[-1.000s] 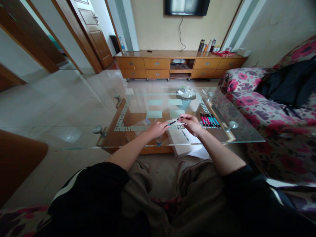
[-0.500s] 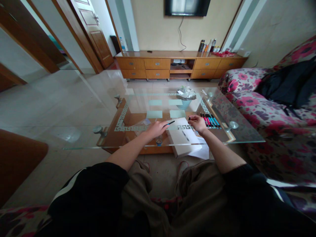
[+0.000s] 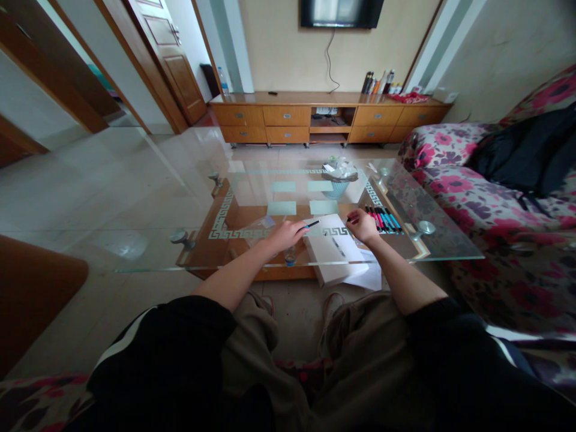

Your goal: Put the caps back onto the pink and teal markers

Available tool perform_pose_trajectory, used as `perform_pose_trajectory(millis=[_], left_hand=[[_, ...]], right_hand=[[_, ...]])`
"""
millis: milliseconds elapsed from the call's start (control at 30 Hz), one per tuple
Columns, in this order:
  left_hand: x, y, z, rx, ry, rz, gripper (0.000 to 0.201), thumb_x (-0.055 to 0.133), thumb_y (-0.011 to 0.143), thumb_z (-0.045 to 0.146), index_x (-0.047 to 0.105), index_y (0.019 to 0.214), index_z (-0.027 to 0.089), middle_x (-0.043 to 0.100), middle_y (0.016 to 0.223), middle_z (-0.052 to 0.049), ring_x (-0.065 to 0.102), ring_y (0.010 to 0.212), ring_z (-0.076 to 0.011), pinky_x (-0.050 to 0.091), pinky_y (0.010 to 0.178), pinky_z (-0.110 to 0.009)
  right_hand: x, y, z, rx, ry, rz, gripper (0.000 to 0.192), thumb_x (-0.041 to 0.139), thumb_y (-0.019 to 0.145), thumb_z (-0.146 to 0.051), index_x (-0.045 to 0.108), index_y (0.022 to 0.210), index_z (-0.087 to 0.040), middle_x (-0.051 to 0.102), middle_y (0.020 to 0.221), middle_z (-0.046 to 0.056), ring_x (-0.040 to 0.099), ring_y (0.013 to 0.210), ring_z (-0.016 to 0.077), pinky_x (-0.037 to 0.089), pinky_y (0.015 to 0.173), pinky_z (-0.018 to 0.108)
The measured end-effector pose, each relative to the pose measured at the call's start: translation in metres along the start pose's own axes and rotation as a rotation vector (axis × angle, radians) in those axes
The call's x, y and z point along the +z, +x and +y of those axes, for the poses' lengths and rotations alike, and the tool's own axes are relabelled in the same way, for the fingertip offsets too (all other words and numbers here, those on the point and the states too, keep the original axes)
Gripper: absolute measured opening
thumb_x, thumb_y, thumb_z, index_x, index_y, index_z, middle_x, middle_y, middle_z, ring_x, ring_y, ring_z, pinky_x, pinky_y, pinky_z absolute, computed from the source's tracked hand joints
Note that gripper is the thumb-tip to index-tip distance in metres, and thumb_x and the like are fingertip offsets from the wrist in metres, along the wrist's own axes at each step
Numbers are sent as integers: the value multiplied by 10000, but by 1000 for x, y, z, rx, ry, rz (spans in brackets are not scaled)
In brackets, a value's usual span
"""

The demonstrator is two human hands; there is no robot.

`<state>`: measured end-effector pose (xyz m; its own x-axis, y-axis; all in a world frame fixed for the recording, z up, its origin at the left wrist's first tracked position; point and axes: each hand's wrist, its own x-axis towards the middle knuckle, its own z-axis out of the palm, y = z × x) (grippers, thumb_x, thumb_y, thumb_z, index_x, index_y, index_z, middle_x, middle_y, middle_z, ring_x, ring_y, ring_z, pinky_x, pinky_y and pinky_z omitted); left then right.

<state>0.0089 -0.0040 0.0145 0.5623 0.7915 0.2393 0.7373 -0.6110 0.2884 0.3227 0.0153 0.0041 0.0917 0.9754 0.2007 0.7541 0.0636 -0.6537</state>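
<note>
My left hand [image 3: 286, 235] is closed around a pen [image 3: 312, 224] with a black front part and a bit of teal by the fingers; its tip points right, above the glass table [image 3: 252, 252]. To the right, my right hand [image 3: 362, 227] pinches a small black piece that looks like a pen cap [image 3: 349, 219], mostly hidden by the fingers. Just beyond that hand lies a row of several pens [image 3: 383, 219] in black, red and blue. Between and below the hands is a white box [image 3: 335, 270], seen through the glass, with a slim grey pen shape [image 3: 338, 247] over it.
Loose white paper [image 3: 366, 277] sticks out by the box. A small bottle with a blue part [image 3: 290, 258] shows below my left wrist. Behind the table stands a lined wastebasket [image 3: 335, 187]. A flowered sofa [image 3: 443, 147] with a black backpack [image 3: 526, 150] is at right.
My right hand has shifted slightly right, with the small black piece now more covered by its fingers. My left hand and its pen stay nearly still.
</note>
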Motion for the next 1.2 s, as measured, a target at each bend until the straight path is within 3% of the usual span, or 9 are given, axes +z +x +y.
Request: perform_pose_trajectory(millis=[200, 567, 733, 800, 900, 1033, 1200], left_hand=[[1, 0, 1, 2, 6, 0, 381, 438, 1053, 454, 727, 1144, 223, 764, 930, -72, 714, 846, -196, 499, 742, -268], [4, 1, 0, 18, -18, -6, 382, 437, 1053, 458, 723, 1153, 224, 766, 944, -67, 719, 858, -196, 499, 747, -270], [5, 1, -1, 30, -43, 6, 370, 464, 1043, 465, 724, 1170, 234, 773, 998, -63, 715, 897, -188, 506, 784, -271], [5, 2, -2, 61, -64, 12, 348, 493, 1033, 457, 726, 1171, 239, 773, 1044, -59, 713, 924, -188, 510, 807, -275], [5, 3, -2, 115, -94, 17, 300, 546, 1014, 425, 735, 1155, 239, 771, 1068, -56, 709, 957, -190, 512, 839, -279], [4, 5, -2, 129, -91, 13, 270, 578, 998, 401, 739, 1140, 237, 768, 1060, -58, 707, 975, -191, 514, 862, -276], [5, 5, -3, 151, -93, 42, 245, 566, 1007, 360, 732, 1138, 236, 762, 1077, -58, 703, 984, -183, 514, 865, -268]], right_hand=[[9, -2, -2, -92, -35, -72, 250, 658, 750, -141, 698, 996, -154, 758, 893, 78, 678, 750, 190, 520, 737, 299], [15, -4, 3, -80, -97, -118, 388, 681, 773, -180, 670, 1160, -154, 740, 943, 79, 664, 822, 213, 523, 850, 346], [8, -9, -14, -183, -113, 45, 526, 700, 853, -460, 640, 1250, -122, 607, 1242, 196, 573, 1179, 331, 460, 1043, 448], [5, -12, -30, -235, -94, 95, 472, 602, 931, -506, 670, 1206, -129, 596, 1221, 196, 539, 1216, 338, 427, 1077, 454], [3, -18, -55, -373, -22, -17, 392, 484, 1013, -477, 717, 1056, -165, 650, 1041, 142, 591, 1076, 281, 440, 1024, 393], [9, -25, -76, -531, -48, -250, 449, 433, 1047, -479, 728, 872, -189, 672, 869, 102, 615, 900, 234, 445, 894, 334], [20, -28, -77, -546, -138, -392, 458, 429, 1060, -418, 755, 822, -200, 692, 803, 80, 633, 847, 213, 426, 827, 305]])
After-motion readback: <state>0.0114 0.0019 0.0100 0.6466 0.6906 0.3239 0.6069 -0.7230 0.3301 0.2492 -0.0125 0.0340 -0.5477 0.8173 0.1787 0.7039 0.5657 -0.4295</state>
